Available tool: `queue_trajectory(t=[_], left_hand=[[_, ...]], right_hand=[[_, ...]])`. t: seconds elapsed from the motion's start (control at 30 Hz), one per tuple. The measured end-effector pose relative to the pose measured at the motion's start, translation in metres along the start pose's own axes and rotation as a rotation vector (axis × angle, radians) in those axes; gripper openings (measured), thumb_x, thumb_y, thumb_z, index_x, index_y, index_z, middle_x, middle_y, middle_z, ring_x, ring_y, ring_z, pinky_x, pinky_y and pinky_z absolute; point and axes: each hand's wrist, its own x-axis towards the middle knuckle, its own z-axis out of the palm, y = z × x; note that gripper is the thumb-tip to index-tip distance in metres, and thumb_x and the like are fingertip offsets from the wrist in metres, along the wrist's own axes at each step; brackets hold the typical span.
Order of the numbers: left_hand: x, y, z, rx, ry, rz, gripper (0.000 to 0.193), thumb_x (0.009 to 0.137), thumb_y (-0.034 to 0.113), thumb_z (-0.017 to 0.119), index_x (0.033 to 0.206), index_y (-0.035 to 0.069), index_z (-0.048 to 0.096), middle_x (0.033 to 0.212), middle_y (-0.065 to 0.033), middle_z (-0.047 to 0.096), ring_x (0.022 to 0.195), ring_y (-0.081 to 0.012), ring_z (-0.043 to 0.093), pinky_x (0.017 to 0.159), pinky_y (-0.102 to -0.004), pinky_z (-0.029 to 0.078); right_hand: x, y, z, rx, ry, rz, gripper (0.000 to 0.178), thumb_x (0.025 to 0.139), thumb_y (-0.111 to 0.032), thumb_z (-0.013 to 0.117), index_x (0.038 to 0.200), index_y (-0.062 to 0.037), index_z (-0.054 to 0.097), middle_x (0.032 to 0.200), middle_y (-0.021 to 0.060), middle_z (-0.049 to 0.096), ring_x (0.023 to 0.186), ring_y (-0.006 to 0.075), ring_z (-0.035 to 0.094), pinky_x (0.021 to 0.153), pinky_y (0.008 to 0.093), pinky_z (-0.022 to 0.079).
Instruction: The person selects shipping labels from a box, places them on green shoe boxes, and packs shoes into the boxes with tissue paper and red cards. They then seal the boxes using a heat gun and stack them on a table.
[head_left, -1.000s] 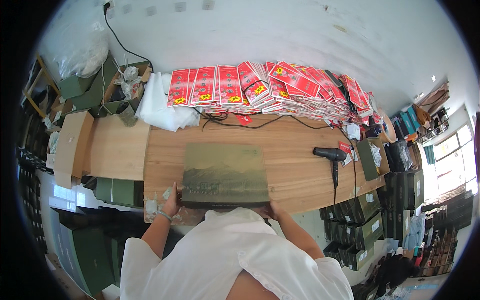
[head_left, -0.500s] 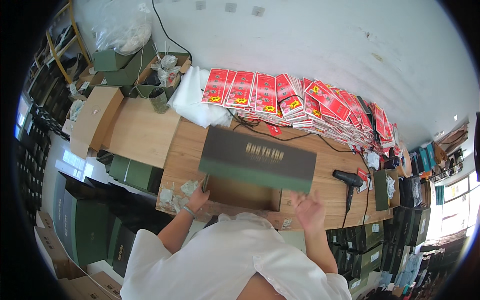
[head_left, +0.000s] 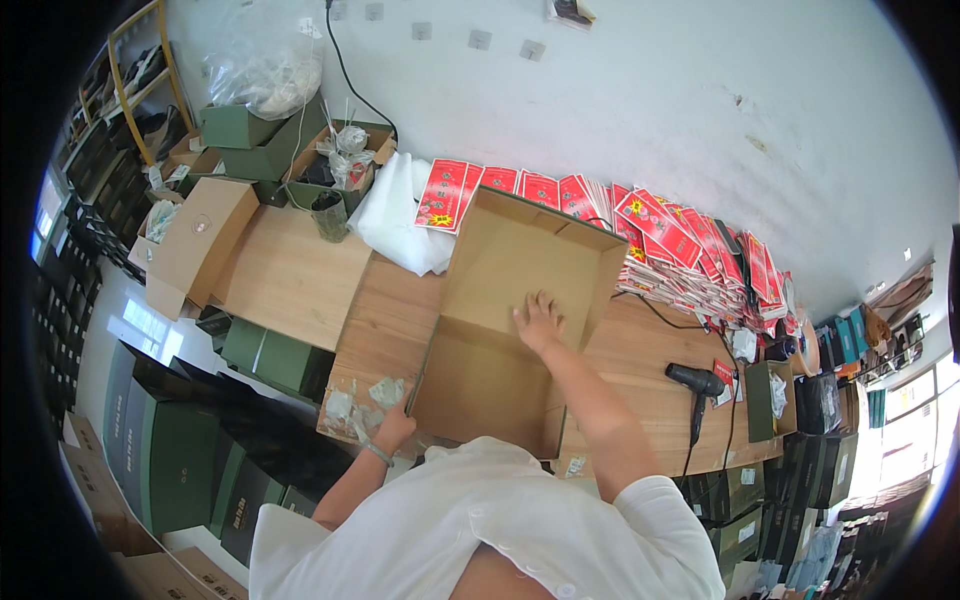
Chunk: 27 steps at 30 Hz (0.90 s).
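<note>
In front of me on the wooden table stands a large shoe box [head_left: 480, 385], its tan cardboard inside bare and its outer edges green. The hinged lid [head_left: 530, 262] is swung up and back, resting toward the red cards behind it. My right hand [head_left: 541, 322] reaches over the box, fingers spread against the lid's inner face near the fold. At the box's near left side my left hand [head_left: 394, 430] is closed on the wall's edge, partly hiding it. Crumpled clear plastic scraps [head_left: 352, 408] lie beside that hand.
Red printed cards [head_left: 690, 255] are piled along the wall. A black hair dryer [head_left: 697, 385] lies to the right with its cord. White wrap [head_left: 398, 218], an open brown carton [head_left: 205, 240] and green boxes [head_left: 265, 140] are at the left. More boxes [head_left: 745, 500] are stacked below.
The dark green lid has swung up and away from me, exposing the box's inside. My right hand has moved from the front right edge onto the lid's inner face.
</note>
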Motion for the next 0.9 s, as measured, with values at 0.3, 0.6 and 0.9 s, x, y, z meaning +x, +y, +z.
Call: queue_trajectory(t=[0.3,0.6,0.9], left_hand=[[-0.001,-0.014,-0.003,-0.084,-0.050,-0.154,0.058,0.087,0.009,0.051,0.144,0.008,0.043,0.101,-0.0212,0.067,0.081,-0.0243,0.067,0.064,-0.0358,0.054],[0.005,-0.066,-0.020,-0.009,-0.007,0.009,0.063,0.094,0.021,0.060,0.145,-0.003,0.033,0.129,-0.0260,0.054,0.112,-0.0353,0.059,0.095,-0.0406,0.048],[-0.026,0.137,0.010,0.624,0.167,0.339,0.077,0.094,0.030,0.061,0.153,0.005,0.018,0.149,-0.0345,0.026,0.135,-0.0516,0.031,0.109,-0.0543,0.030]], right_hand=[[-0.004,-0.002,0.030,-0.019,-0.268,-0.085,0.070,0.095,-0.060,0.041,0.148,-0.0155,0.039,0.159,0.0082,0.027,0.147,0.0322,0.021,0.118,0.0546,0.017],[-0.141,0.025,0.053,0.479,0.227,-0.298,0.061,0.095,-0.032,0.057,0.144,-0.0006,0.037,0.151,0.0256,0.033,0.141,0.0419,0.029,0.115,0.0503,0.026],[-0.356,0.231,0.155,0.610,0.615,0.609,0.057,0.091,-0.024,0.062,0.137,0.0020,0.043,0.138,0.0280,0.046,0.125,0.0449,0.047,0.106,0.0492,0.038]])
